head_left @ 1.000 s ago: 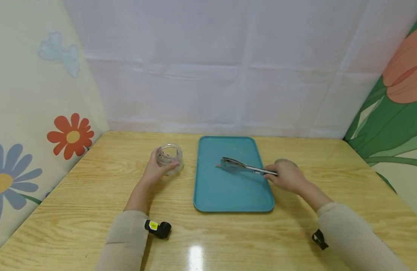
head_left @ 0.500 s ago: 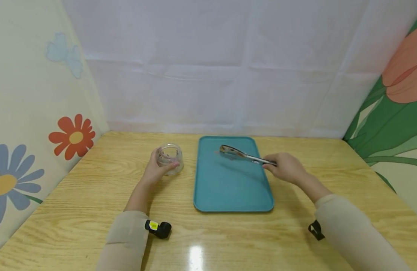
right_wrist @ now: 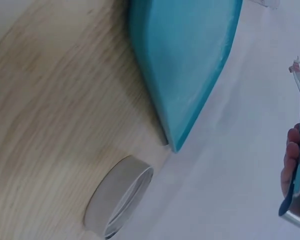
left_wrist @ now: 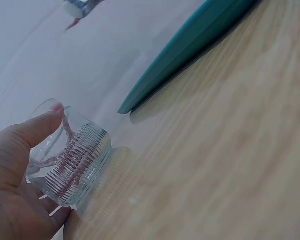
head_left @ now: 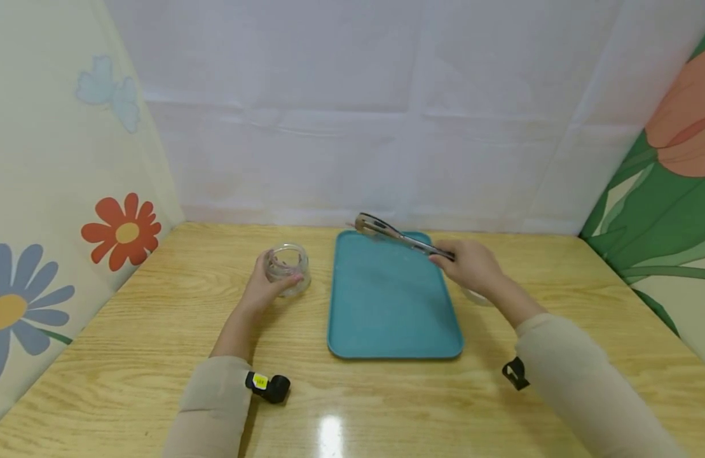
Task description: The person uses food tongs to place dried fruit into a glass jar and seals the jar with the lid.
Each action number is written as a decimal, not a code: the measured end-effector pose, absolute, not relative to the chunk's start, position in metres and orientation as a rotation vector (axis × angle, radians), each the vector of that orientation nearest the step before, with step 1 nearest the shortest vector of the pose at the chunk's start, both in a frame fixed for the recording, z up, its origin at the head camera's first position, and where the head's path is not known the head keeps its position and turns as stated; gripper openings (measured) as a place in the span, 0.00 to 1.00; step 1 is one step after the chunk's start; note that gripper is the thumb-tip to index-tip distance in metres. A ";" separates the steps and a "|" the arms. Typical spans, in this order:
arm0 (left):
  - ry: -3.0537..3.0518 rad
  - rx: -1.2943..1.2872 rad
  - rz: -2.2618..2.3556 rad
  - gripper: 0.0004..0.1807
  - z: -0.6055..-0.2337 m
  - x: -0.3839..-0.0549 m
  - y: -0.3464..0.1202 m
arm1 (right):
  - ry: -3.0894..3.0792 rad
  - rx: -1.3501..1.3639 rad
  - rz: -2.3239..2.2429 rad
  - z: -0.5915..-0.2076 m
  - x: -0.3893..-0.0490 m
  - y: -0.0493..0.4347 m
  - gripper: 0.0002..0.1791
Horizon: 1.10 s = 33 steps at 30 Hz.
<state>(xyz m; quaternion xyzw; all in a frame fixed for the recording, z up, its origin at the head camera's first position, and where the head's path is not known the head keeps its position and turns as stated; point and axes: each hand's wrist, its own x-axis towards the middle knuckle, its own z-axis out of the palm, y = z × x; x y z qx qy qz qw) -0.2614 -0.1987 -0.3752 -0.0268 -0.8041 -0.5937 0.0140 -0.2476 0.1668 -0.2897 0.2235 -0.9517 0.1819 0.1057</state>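
Note:
My left hand (head_left: 260, 286) holds a clear glass jar (left_wrist: 97, 140) on the table, left of the tray, thumb curled over its near side. Through the ribbed wall in the left wrist view show thin reddish-brown strips (left_wrist: 67, 129). Metal food tongs (head_left: 396, 235) are gripped by their handles in my right hand (head_left: 472, 264). They are raised over the far end of the teal tray (head_left: 395, 312) and point left. A small reddish strip (left_wrist: 72, 23) sticks out from their tips, above the tray and the jar in the left wrist view.
A round lid (right_wrist: 115, 195) lies on the wooden table (head_left: 386, 407) to the right of the tray, partly hidden by my right hand in the head view. A white cloth (head_left: 352, 127) hangs behind the table, with flower-patterned panels (head_left: 123, 232) on both sides.
My right hand has lifted the tongs off the tray and carried them away and to the left, with the reddish strip at their tips. The left hand and jar have stayed still.

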 end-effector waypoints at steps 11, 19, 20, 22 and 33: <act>-2.505 -0.079 -1.851 0.54 -0.375 -0.262 -0.198 | -2.714 0.677 0.598 -0.283 -0.251 0.132 0.07; -2.518 -0.077 -1.843 0.55 -0.377 -0.262 -0.199 | -2.622 0.699 0.632 -0.289 -0.251 0.103 0.09; -2.519 -0.078 -1.838 0.55 -0.377 -0.262 -0.199 | -2.611 0.698 0.631 -0.289 -0.251 0.100 0.08; -2.521 -0.079 -1.834 0.54 -0.377 -0.262 -0.199 | -2.604 0.697 0.628 -0.290 -0.250 0.092 0.08; -2.496 -0.096 -1.817 0.52 -0.377 -0.262 -0.198 | -2.643 0.680 0.550 -0.306 -0.244 0.055 0.07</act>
